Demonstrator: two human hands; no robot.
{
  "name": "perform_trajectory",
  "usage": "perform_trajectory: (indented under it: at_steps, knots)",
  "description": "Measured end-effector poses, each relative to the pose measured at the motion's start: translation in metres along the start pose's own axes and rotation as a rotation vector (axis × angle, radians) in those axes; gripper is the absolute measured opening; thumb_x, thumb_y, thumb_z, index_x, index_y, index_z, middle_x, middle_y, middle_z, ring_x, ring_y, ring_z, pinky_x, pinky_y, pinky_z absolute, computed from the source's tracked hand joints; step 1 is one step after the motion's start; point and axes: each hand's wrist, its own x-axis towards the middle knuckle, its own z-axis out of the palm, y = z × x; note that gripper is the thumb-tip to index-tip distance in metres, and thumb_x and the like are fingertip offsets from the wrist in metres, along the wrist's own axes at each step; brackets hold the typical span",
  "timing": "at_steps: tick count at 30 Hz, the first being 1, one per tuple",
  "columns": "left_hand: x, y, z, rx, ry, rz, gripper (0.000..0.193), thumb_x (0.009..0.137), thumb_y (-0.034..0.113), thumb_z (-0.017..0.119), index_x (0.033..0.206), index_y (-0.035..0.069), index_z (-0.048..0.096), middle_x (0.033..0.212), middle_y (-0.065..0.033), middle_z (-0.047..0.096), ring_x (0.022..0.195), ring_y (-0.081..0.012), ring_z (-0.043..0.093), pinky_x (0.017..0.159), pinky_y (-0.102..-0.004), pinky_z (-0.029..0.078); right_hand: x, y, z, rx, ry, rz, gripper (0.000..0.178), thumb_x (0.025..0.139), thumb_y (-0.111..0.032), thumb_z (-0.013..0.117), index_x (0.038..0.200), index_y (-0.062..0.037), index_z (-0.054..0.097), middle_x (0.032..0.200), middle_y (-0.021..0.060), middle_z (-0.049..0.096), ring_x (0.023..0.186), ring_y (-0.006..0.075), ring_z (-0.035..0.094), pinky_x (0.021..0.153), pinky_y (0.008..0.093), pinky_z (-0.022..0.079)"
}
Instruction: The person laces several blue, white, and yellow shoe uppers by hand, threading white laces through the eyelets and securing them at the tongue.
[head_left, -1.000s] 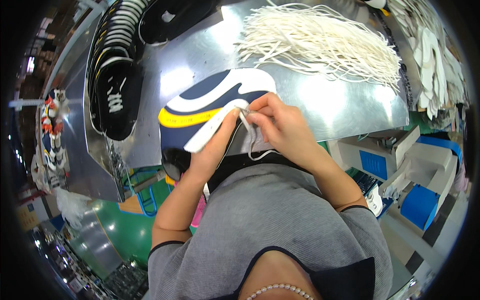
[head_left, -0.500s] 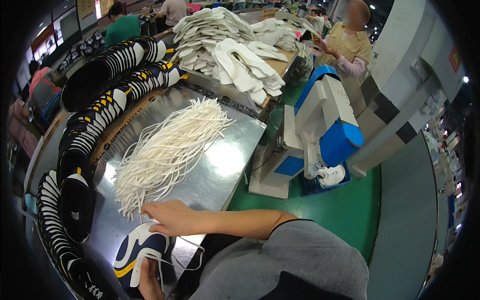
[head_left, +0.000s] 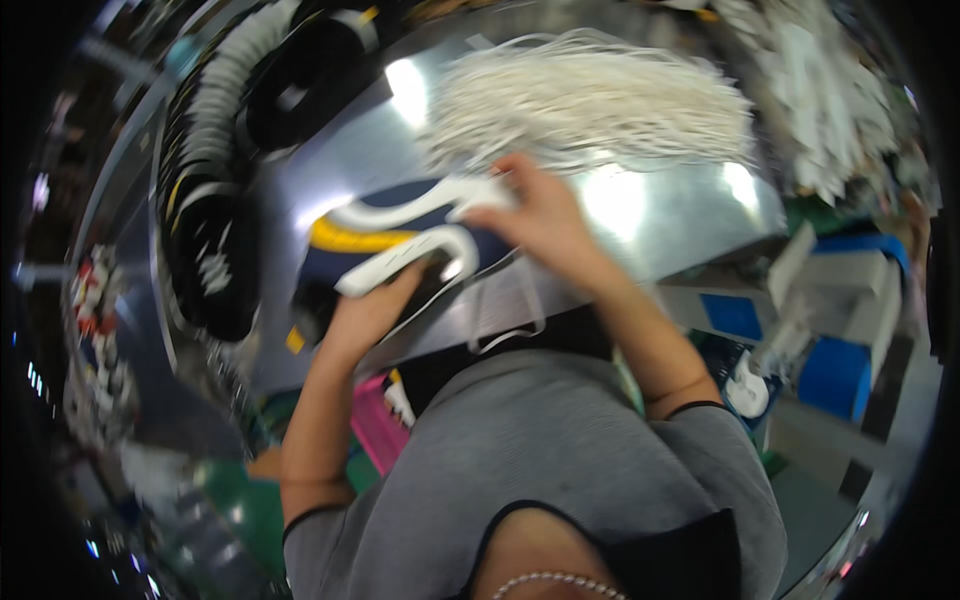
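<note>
A navy shoe upper (head_left: 390,205) with white overlays and a yellow stripe lies tilted over the metal table in front of me. My left hand (head_left: 375,310) has its fingers tucked into the upper's opening and grips the side. At the toe end, my right hand (head_left: 545,215) has its thumb on the white part and its fingers around the far edge; motion blurs the fingertips. A loose white lace (head_left: 525,325) hangs in a loop below the upper, near my body. Just beyond my right hand spreads a pile of white laces (head_left: 600,100).
The metal table (head_left: 660,225) reflects light. Stacked dark shoe uppers (head_left: 215,260) line its left side. White pieces (head_left: 815,110) are heaped at the far right. A machine with blue covers (head_left: 835,380) stands to the right. A pink bin (head_left: 378,425) sits below the table edge.
The view has swung left and down, bringing both forearms into sight. The upper now appears lifted and turned, toe to the right. My right hand remains at its toe, my left in its opening.
</note>
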Motion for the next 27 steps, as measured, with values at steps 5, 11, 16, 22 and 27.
perform_trajectory:
  at_steps: [5,11,16,22,27]
  knots:
    - [-0.034,0.029,-0.011,0.420,0.008,0.224,0.032,0.088,0.021,0.073,0.113,0.002,0.062,0.098,-0.0152,0.071,0.088,-0.0288,0.070,0.075,-0.0343,0.053,0.010,0.015,0.010,0.355,0.104,-0.063,0.038,0.081,-0.026,0.080,0.106,-0.0032,0.063,0.088,0.0062,0.069,0.078,0.0117,0.064,0.066,0.0259,0.049]
    - [-0.021,0.021,0.015,0.451,0.448,0.516,0.019,0.084,0.010,0.074,0.100,0.004,0.066,0.085,-0.0138,0.070,0.070,-0.0313,0.067,0.062,-0.0382,0.051,-0.044,0.008,0.016,0.716,-0.268,0.111,0.024,0.092,-0.021,0.072,0.103,-0.0005,0.069,0.075,-0.0019,0.063,0.064,0.0032,0.053,0.058,0.0199,0.042]
    - [-0.019,0.043,0.023,0.559,0.568,0.681,0.019,0.082,0.004,0.073,0.100,0.005,0.067,0.082,-0.0098,0.067,0.064,-0.0281,0.060,0.059,-0.0367,0.046,-0.035,-0.010,0.019,0.853,-0.377,0.227,0.021,0.092,-0.024,0.071,0.093,-0.0035,0.070,0.062,-0.0046,0.055,0.056,0.0024,0.046,0.052,0.0198,0.033]
    - [-0.022,0.056,0.014,0.485,0.630,0.666,0.020,0.082,0.003,0.073,0.101,0.003,0.066,0.081,-0.0118,0.067,0.066,-0.0298,0.063,0.061,-0.0368,0.048,-0.036,-0.014,0.018,0.912,-0.336,0.008,0.016,0.092,-0.021,0.071,0.096,-0.0075,0.065,0.065,-0.0067,0.054,0.053,-0.0002,0.043,0.048,0.0172,0.027]
    - [-0.024,0.056,0.014,0.444,0.614,0.700,0.021,0.082,0.003,0.074,0.102,0.003,0.066,0.080,-0.0130,0.066,0.067,-0.0303,0.064,0.060,-0.0369,0.048,-0.036,-0.011,-0.001,1.392,-0.788,0.025,0.022,0.101,-0.024,0.057,0.109,-0.0046,0.062,0.063,-0.0047,0.050,0.047,0.0005,0.036,0.044,0.0166,0.028]
